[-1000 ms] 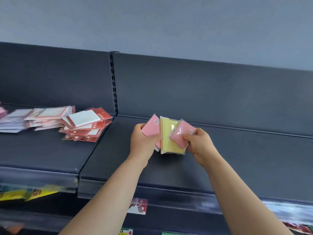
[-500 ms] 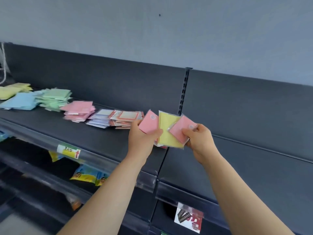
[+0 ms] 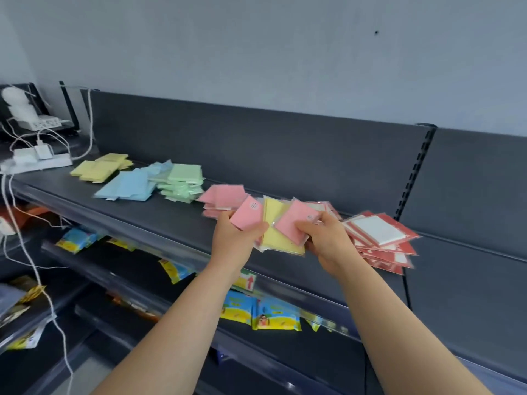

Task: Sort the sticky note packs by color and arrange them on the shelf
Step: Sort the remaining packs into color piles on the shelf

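Fanned packs (image 3: 278, 238): 2 pink, 1 yellow, clear-wrapped.

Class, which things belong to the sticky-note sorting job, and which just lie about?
Job: left hand, right hand, held packs, yellow pile, blue pile, green pile, pink pile, red-framed pile, shelf.
Lying about: power strip, white cables, packets below.

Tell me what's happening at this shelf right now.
A person is sorting sticky note packs at a dark shelf. The left hand grips a pink pack, and the right hand pinches a second pink pack. A yellow pack is fanned between the two. On the shelf lie a yellow pile, a blue pile, a green pile, a pink pile and red-bordered packs. The held packs are not yet placed.
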### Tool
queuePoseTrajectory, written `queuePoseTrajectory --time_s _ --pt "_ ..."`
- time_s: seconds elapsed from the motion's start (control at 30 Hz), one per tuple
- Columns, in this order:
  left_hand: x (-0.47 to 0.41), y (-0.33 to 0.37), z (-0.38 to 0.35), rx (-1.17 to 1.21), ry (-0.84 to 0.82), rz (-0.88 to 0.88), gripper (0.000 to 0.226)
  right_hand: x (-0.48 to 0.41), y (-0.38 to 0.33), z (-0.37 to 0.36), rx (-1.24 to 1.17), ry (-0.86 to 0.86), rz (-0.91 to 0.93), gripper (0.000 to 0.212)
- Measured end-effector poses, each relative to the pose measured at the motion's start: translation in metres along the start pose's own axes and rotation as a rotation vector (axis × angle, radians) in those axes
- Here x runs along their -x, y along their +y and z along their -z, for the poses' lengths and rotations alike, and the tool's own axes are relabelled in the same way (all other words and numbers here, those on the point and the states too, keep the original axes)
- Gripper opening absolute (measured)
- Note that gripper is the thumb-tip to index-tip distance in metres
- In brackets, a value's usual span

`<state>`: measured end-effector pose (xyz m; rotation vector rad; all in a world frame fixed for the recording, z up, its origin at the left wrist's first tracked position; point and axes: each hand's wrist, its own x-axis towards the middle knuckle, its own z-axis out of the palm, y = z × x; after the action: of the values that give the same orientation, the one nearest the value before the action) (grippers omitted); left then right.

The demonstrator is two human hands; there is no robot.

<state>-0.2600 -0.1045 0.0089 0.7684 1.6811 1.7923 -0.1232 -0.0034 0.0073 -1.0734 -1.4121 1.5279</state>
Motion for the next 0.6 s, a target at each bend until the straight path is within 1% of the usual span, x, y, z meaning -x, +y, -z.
queuePoseTrajectory --time_s 0.1,0.17,0.27,0.33,0.5,0.6 --pt "-0.016 -0.003 0.023 -0.024 -0.006 0.001 0.048 -0.007 0.000 -0.026 -0.024 -0.022 -0.023 0.021" --pt "-0.028 -0.006 0.033 -0.033 0.002 0.003 0.046 -0.014 -0.001 -0.039 -0.020 -0.034 -0.028 0.016" --pt "-0.043 -0.007 0.044 -0.058 0.048 0.005 0.029 -0.029 -0.002 -0.053 -0.017 -0.017 -0.035 0.017" --pt "-0.054 -0.004 0.049 -0.056 0.095 -0.003 0.023 -0.043 -0.005 -0.058 -0.004 0.004 -0.042 0.019" --pt "-0.095 0.013 0.050 -0.068 0.143 -0.046 0.028 -0.079 -0.016 -0.068 0.015 0.020 -0.022 0.017" --pt "-0.128 0.020 0.044 -0.163 0.158 -0.074 0.030 -0.099 -0.025 -0.074 0.007 0.007 -0.008 0.017"
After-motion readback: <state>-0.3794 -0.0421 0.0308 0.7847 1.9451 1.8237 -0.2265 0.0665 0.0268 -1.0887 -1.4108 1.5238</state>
